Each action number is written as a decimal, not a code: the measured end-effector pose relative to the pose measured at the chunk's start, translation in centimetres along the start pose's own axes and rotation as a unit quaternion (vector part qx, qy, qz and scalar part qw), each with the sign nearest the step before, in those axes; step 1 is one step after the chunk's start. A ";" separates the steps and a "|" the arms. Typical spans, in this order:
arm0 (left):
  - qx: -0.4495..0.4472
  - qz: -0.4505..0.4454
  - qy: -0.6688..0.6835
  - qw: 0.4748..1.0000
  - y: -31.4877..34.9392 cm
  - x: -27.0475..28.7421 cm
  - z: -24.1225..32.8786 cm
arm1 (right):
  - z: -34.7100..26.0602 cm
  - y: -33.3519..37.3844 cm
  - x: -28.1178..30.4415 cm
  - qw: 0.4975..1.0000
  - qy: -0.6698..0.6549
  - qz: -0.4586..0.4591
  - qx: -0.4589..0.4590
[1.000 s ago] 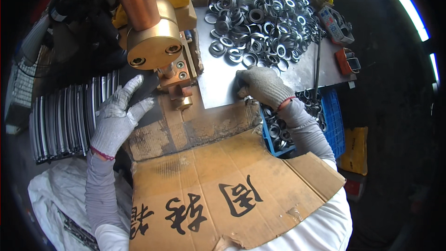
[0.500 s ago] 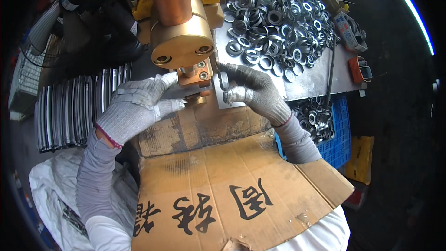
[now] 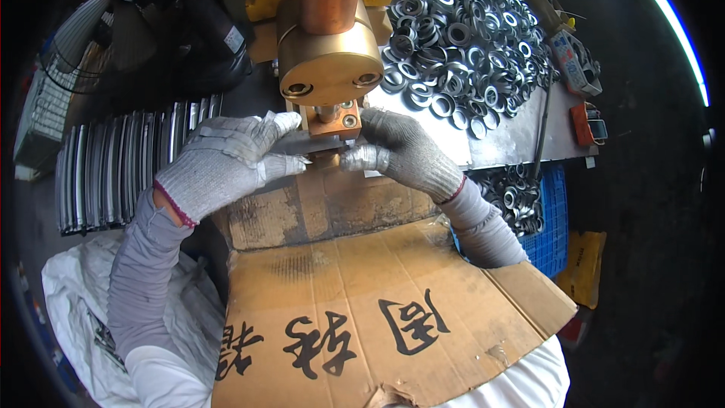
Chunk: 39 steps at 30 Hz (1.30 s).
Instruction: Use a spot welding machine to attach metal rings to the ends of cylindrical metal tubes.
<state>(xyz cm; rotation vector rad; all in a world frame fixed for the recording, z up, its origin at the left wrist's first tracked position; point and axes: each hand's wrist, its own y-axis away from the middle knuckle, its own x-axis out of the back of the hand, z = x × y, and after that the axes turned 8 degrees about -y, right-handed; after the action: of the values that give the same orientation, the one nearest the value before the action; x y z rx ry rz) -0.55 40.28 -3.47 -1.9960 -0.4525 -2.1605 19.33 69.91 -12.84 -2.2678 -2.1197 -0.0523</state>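
Note:
Both my hands wear grey knit gloves and meet under a large copper-coloured machine head [image 3: 330, 68] with a small copper block [image 3: 332, 122] at its foot. My left hand [image 3: 226, 166] grips a flat grey metal strip [image 3: 306, 143] and holds its end below the block. My right hand [image 3: 400, 153] pinches a small shiny metal ring [image 3: 355, 159] against that same spot. Most of the strip and ring is hidden by my fingers.
A heap of metal rings [image 3: 461, 38] covers the steel table at the back right. A blue crate [image 3: 547, 211] with more rings stands on the right. A row of curved metal strips [image 3: 121, 166] lies on the left. Cardboard [image 3: 362, 295] covers my lap.
My right hand left the ring heap and came to the copper block. My left hand moved right from the strips and closed in under the machine head.

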 end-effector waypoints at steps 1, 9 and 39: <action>-0.002 0.002 0.009 1.000 -0.1 0.1 0.0 | 0.0 0.1 0.0 1.000 0.006 0.002 0.004; 0.010 -0.041 0.008 0.999 -0.3 0.9 0.4 | 1.3 0.1 -0.2 0.994 0.085 0.009 0.068; 0.070 -0.198 0.010 0.978 0.0 2.9 2.0 | -4.7 1.0 -1.0 0.997 0.070 0.002 0.016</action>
<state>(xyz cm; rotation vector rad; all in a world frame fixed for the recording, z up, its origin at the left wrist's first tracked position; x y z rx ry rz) 1.11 41.14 -0.43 -1.9338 -1.0464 -2.2816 20.26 68.60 -8.22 -2.1799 -2.0318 -0.1705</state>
